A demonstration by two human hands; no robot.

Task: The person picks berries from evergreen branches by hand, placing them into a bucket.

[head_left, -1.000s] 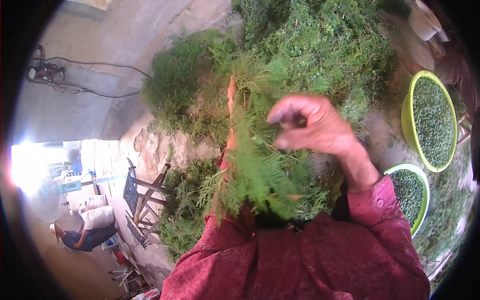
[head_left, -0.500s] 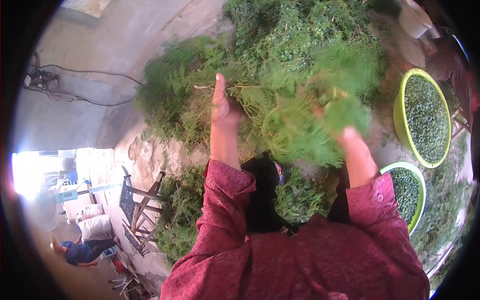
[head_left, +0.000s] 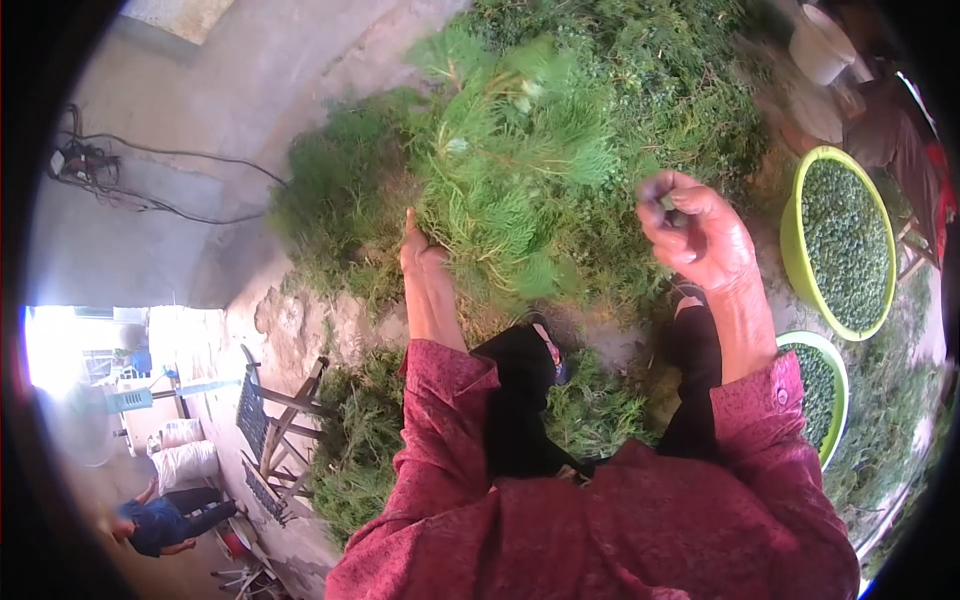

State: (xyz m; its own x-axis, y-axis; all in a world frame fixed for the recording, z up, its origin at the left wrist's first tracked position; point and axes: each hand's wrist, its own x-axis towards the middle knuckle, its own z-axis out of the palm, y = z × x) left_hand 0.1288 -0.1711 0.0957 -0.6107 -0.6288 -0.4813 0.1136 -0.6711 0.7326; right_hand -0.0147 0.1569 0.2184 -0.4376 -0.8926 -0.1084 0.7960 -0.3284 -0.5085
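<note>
A leafy green conifer branch [head_left: 510, 170], its tips smeared by motion, rises from my left hand [head_left: 428, 262]. That hand is closed around the branch's lower end, with most fingers hidden behind the foliage. To the right and apart from the branch is my right hand [head_left: 708, 235], palm toward me and fingers curled in. Something small and greenish shows between its fingertips, too little to name. Beyond both hands lies a big heap of cut conifer branches [head_left: 660, 110], with small pale-green cones or berries among the sprays.
Two green-rimmed tubs [head_left: 800, 235] [head_left: 842, 385] full of small green cones or berries stand at right. A white bucket [head_left: 822, 48] is at top right. Cables [head_left: 170, 150] run along the floor at left. Beyond a folding chair [head_left: 275, 420] is another person [head_left: 160, 525].
The foliage that was blurred near my right hand is now away from it, and a branch stands up from my left hand. My right hand has turned palm toward me, fingers curled.
</note>
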